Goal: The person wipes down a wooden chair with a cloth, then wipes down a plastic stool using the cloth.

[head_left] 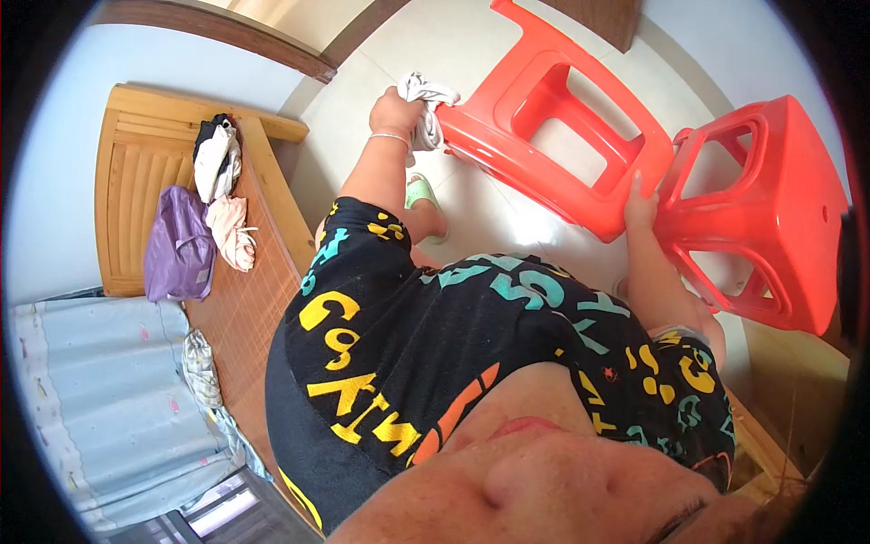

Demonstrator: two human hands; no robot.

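A crumpled white-and-grey cloth (426, 136) is bunched in my left hand (396, 111), whose fingers are closed around it. The cloth touches the end of a red plastic stool (489, 118) that is tipped over in front of me. My right hand (641, 210) grips the near right edge of the same stool, with fingers over its rim. Close beside that hand is a second red plastic stool (802, 208), appearing tilted in the view, with open gaps between its legs.
At left stands a wooden bed (263, 172) with a purple bag (181, 245), a peach cloth (231, 231) and dark-and-white clothing (217, 163). A light blue curtain (100, 381) hangs behind. A green slipper (421, 192) is on the tiled floor (353, 91).
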